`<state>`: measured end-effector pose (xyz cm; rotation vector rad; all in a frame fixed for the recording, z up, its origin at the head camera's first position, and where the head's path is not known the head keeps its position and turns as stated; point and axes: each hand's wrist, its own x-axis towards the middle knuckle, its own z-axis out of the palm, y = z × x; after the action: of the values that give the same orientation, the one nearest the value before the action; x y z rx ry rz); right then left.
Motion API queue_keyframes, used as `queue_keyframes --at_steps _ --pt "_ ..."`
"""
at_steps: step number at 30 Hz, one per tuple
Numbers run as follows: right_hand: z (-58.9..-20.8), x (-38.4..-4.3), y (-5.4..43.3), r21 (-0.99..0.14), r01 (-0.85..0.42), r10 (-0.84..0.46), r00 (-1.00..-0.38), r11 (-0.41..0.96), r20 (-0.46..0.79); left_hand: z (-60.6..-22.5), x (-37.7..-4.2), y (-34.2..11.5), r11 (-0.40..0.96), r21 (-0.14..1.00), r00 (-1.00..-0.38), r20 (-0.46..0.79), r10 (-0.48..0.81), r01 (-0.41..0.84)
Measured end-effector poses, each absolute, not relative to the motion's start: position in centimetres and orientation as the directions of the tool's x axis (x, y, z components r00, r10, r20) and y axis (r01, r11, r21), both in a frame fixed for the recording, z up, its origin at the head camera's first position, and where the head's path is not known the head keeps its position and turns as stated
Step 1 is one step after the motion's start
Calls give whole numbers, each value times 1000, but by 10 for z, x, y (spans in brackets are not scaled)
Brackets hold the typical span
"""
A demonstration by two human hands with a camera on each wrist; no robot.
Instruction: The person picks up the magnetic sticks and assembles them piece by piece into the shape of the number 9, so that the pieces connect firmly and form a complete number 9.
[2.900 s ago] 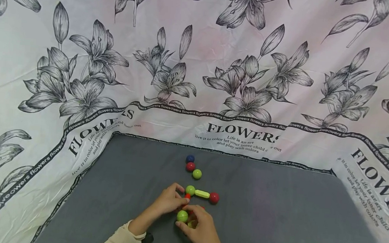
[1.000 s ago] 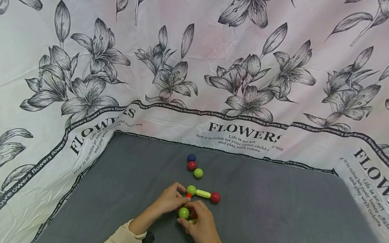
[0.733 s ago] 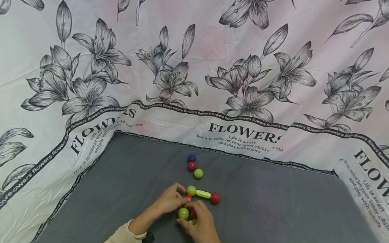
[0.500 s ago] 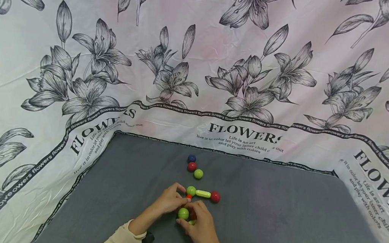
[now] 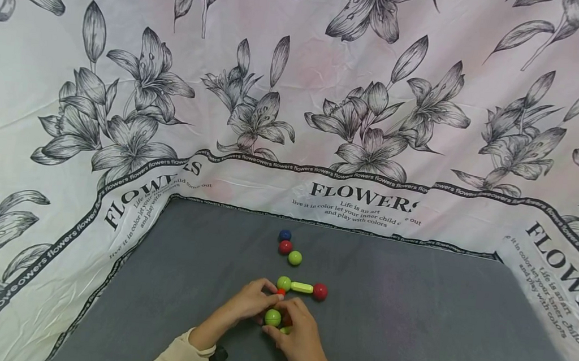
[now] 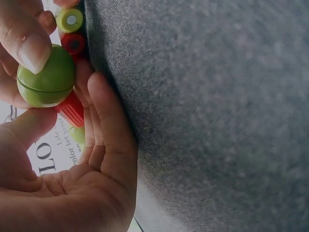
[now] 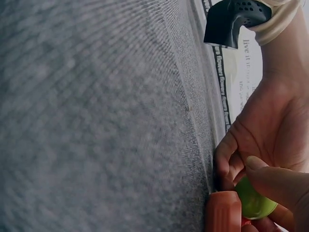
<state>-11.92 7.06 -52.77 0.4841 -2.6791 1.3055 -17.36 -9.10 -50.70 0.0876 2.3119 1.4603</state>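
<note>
In the head view my left hand [image 5: 249, 301] pinches a short red rod [image 5: 281, 292] between thumb and fingers, just below a green ball joined by a yellow-green rod [image 5: 302, 288] to a red ball [image 5: 320, 291]. My right hand [image 5: 302, 337] holds another green ball [image 5: 272, 318] close beside it. In the left wrist view the right thumb presses that green ball [image 6: 46, 79], and a ribbed red rod [image 6: 72, 110] comes out behind it, by the left fingers. An orange-red rod [image 7: 224, 212] shows under the right hand in the right wrist view. Other parts there are mostly hidden.
Farther back on the grey cloth [image 5: 411, 315] lie a blue ball [image 5: 285, 235], a red ball [image 5: 285, 247] and a green ball [image 5: 295, 258]. A flower-printed sheet [image 5: 294, 118] rises behind and along the sides. The left wrist carries a black device [image 7: 236, 21].
Over the last three seconds my right hand has shifted slightly forward, nearer the left hand, with the green ball. The far balls stay put; the left hand keeps its pinch.
</note>
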Motion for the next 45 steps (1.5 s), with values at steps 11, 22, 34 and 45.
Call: queue_keyframes --at_steps 11,22,34,45 --pt "-527 -118 68 -750 -335 -202 -942 570 268 -507 -173 -92 421 893 -909 -300 290 -160" --pt "-523 -116 73 -788 -294 -223 -954 541 202 -510 -172 -93 410 894 -909 -312 278 -181" --pt "-512 -116 87 -846 -207 -135 -978 491 161 -509 -172 -94 419 888 -906 -322 274 -189" --pt "-513 -124 113 -839 -28 60 -996 543 72 -510 -172 -95 424 887 -920 -306 246 -182"
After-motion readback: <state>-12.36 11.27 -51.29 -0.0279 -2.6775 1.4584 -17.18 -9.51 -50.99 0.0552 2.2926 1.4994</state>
